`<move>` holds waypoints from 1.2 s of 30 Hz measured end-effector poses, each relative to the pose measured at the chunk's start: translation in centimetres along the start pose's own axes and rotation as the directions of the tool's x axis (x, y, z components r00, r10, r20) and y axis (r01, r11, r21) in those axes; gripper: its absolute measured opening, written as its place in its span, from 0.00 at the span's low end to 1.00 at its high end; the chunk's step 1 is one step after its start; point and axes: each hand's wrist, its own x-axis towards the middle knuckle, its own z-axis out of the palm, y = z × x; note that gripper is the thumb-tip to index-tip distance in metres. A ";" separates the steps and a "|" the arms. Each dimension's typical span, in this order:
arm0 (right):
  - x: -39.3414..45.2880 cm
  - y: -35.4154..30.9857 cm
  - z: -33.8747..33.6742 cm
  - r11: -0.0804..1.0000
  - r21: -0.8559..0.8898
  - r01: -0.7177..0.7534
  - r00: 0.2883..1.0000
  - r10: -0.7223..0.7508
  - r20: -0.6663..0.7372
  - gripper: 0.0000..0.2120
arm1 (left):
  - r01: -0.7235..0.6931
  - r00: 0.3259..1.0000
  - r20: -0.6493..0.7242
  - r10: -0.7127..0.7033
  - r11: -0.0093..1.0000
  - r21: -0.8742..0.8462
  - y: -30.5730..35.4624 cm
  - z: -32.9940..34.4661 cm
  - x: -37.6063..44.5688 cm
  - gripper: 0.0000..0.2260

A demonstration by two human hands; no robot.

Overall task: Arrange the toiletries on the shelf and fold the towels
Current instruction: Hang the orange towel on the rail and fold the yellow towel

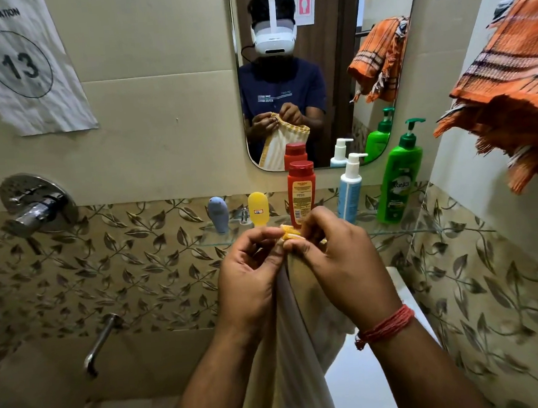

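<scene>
A cream towel with a yellow border hangs down in front of me. My left hand and my right hand pinch its top edge together, just in front of the glass shelf. On the shelf stand a grey-blue tube, a yellow tube, a red bottle, a white-and-blue pump bottle and a green pump bottle. An orange striped towel hangs bunched at the upper right.
A mirror above the shelf reflects me, the bottles and the orange towel. A chrome mixer valve and a spout stick out of the left wall. A paper sign reads 13. Leaf-patterned tiles line both walls.
</scene>
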 end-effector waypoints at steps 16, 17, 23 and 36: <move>-0.9 -3.1 -8.6 0.835 -0.440 0.329 0.747 0.054 0.662 0.19 | 0.028 0.979 -0.197 -0.044 0.996 -0.084 -0.7 -0.4 3.3 0.19; -1.0 -2.1 -8.6 0.819 -0.482 0.311 0.779 0.070 0.623 0.20 | 0.023 0.970 -0.237 -0.047 0.994 -0.104 -0.8 -0.7 3.6 0.21; -2.2 -1.8 -9.5 0.859 -0.429 0.279 0.878 -0.047 0.477 0.16 | 0.048 0.952 -0.292 -0.087 0.989 -0.138 -1.5 -0.7 3.5 0.25; -0.7 1.4 -9.2 0.996 0.039 0.085 0.988 -0.089 0.129 0.04 | -0.070 0.970 -0.234 0.072 0.997 0.014 1.1 -0.4 4.0 0.25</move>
